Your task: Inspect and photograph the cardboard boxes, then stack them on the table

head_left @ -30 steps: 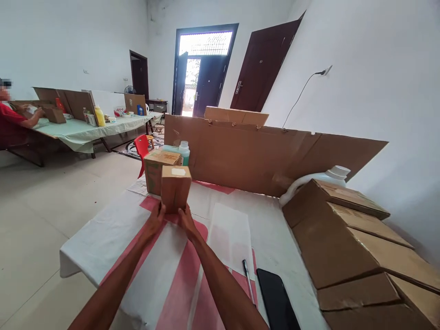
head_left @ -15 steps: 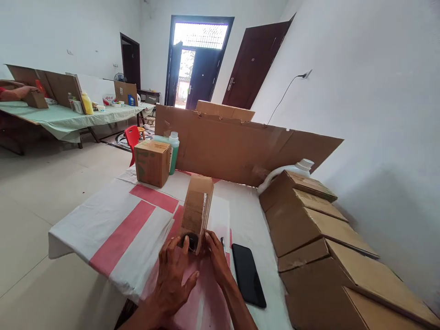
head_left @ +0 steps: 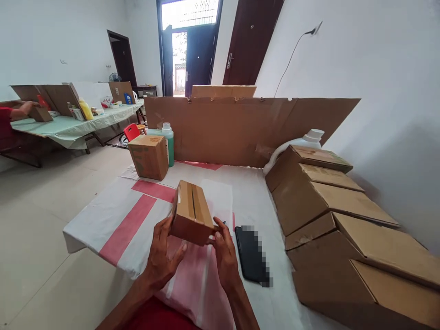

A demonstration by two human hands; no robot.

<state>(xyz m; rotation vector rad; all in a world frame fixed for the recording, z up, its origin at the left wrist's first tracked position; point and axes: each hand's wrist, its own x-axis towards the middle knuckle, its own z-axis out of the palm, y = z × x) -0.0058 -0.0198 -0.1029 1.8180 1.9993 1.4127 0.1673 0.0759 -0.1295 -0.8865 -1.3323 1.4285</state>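
A small brown cardboard box point(head_left: 192, 208) is tilted between my two hands over the cloth-covered table, its taped seam facing up. My left hand point(head_left: 165, 252) presses its fingers to the left side of the box, with the thumb apart near the lower front. At the right front corner, my right hand point(head_left: 224, 247) grips the box between thumb and fingers. A dark phone point(head_left: 249, 254), partly pixelated, lies right of my right hand. Just behind that hand the tip of a pen point(head_left: 224, 223) shows.
Several cardboard boxes point(head_left: 309, 215) line the right side, with a white jug point(head_left: 311, 137) behind. A larger box point(head_left: 151, 158) and a bottle of green liquid point(head_left: 169, 144) stand back left. A cardboard panel point(head_left: 223, 130) closes the back. Another person's arm point(head_left: 24, 110) is at the far-left table.
The box has been turned and lifted, so a taped seam now faces up. The dark round object under my left fingers is out of sight. The view has shifted slightly.
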